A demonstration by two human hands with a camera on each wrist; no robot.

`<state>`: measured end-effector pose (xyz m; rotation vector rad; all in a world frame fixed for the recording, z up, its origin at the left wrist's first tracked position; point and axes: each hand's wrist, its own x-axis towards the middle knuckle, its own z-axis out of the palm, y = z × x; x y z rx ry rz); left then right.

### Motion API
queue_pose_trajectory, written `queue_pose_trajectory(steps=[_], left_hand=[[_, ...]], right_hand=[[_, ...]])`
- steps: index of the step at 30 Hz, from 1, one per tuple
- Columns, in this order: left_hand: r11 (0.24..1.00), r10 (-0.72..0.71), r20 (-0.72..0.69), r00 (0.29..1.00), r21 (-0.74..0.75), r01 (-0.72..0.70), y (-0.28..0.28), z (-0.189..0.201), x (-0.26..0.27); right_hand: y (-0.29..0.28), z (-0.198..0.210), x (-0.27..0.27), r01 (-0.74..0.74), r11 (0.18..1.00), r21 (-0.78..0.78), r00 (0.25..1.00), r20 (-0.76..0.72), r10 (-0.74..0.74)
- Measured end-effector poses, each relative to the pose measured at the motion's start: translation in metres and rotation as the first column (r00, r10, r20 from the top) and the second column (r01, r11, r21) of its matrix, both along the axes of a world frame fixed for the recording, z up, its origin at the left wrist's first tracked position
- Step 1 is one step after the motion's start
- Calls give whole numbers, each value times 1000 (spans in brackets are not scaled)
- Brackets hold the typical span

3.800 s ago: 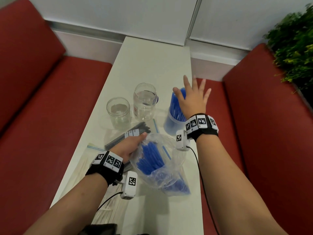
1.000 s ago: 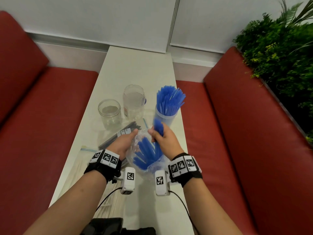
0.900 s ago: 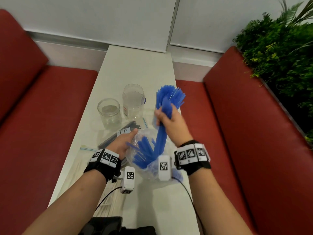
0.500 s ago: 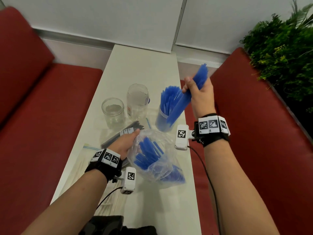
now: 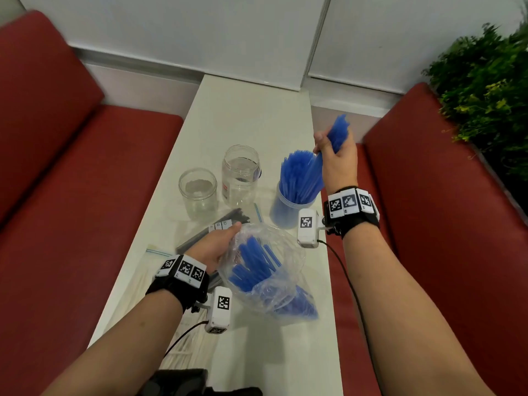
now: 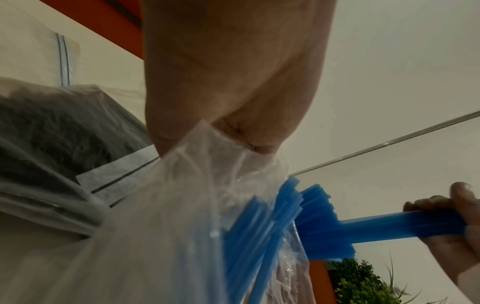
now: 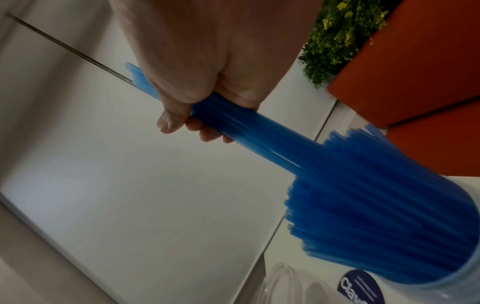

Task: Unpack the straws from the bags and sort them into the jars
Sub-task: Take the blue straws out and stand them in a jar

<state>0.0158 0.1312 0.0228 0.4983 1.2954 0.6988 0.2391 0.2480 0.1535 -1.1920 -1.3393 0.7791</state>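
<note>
My right hand [image 5: 333, 155] grips a bunch of blue straws [image 5: 335, 137] [image 7: 259, 131], tilted, with its lower end down among the blue straws standing in the right jar [image 5: 288, 207] [image 7: 441, 286]. My left hand [image 5: 217, 244] [image 6: 233, 133] pinches the mouth of a clear plastic bag [image 5: 265, 270] [image 6: 161, 226] that lies on the white table [image 5: 251, 115] and holds more blue straws [image 5: 251, 264] [image 6: 262, 226]. Two clear jars stand left of the blue one: a short jar [image 5: 198, 192] and a taller jar [image 5: 241, 174].
A bag of black straws [image 5: 211, 232] [image 6: 52, 127] lies under my left hand, and a bag of white straws [image 5: 137, 281] lies nearer the table's left edge. Red bench seats [image 5: 85, 172] flank the narrow table. A green plant [image 5: 485, 81] stands at the far right.
My right hand drew a bunch of blue straws out of the bag, lifted it up and right, and lowered its end into the blue jar. The left hand stayed on the bag.
</note>
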Motion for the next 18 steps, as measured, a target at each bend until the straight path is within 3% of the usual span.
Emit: queue_pose_trajectory(steps=[4,10,13,16,17,18], left_hand=[[1000,0,2,1000,-20,0,3,-5,-2],[998,13,-38,999,-54,-15,5,-8,-2],[998,3,-49,999,-56,-6,7,-7,-3],[998,7,-47,999,-61,-10,8,-9,-3],[998,10,-50,999,-63,-13,9,-9,-2],[998,16,-53,998,-66,-19,9,-10,-1]], right_hand=[[7,-20,-2,47,999,-11,996,-81,-47],[4,-54,-8,85,992,-92,996,6,-85],[8,-50,-6,122,992,33,991,55,-123],[19,-40,-7,84,982,168,957,259,-126],[23,-41,-9,53,979,195,899,418,-132],[25,-45,-10,26,984,176,787,603,-129]])
